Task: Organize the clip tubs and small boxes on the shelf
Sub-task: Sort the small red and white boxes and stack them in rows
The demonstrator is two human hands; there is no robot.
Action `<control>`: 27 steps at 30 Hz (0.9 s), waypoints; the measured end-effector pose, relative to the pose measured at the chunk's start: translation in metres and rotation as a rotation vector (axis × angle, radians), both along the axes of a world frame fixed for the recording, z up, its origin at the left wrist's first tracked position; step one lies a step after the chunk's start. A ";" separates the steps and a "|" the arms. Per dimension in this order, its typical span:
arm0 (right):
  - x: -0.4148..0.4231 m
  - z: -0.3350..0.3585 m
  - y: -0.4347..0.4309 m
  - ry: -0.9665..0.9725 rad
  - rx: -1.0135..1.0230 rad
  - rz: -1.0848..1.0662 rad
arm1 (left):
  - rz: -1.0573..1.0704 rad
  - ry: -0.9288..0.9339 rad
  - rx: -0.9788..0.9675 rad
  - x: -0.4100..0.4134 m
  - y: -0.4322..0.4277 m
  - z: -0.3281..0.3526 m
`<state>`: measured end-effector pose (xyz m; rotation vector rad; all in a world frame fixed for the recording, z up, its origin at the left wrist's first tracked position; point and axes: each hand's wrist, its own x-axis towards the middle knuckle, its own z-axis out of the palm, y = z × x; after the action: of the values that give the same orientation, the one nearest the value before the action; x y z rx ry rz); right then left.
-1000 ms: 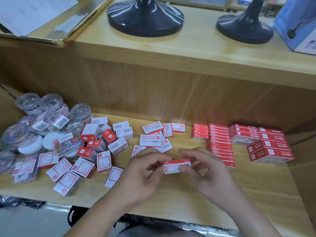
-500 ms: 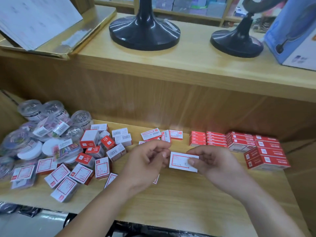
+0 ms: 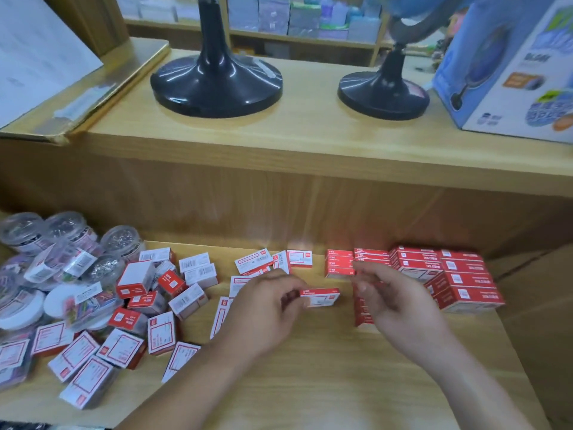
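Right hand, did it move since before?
Yes. The right hand has left the small box and shifted right, toward the stacked red boxes on the shelf; it now overlaps that stack. The left hand alone pinches the box.

Clear round tubs (image 3: 71,231) of clips heaped far left on shelf (image 3: 310,383), some tipped. Red-and-white loose boxes (image 3: 136,274) scattered beside them, all angles. Red boxes (image 3: 462,274) stacked neatly right rear. One box (image 3: 321,297) pinched in left hand (image 3: 266,308), mid-shelf.
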<state>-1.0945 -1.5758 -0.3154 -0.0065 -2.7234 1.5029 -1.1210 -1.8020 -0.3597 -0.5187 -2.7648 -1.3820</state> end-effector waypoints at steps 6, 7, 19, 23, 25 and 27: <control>0.006 -0.006 0.018 0.108 0.031 -0.044 | -0.009 0.165 -0.290 -0.026 0.037 -0.028; 0.007 -0.008 0.017 0.113 -0.003 -0.051 | -0.013 0.191 -0.295 -0.029 0.043 -0.032; -0.013 -0.036 0.037 0.309 0.297 -0.120 | 0.166 0.251 -0.402 -0.044 0.060 -0.053; -0.011 -0.042 0.044 0.276 0.244 -0.187 | 0.148 0.258 -0.414 -0.045 0.060 -0.056; -0.008 -0.040 0.045 0.277 0.240 -0.181 | 0.134 0.242 -0.393 -0.045 0.059 -0.057; -0.004 -0.039 0.047 0.273 0.215 -0.179 | 0.115 0.246 -0.351 -0.043 0.055 -0.055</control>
<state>-1.0989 -1.5289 -0.3547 -0.0363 -2.5701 1.0738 -1.1642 -1.7473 -0.4149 -0.4871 -2.7851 -0.7544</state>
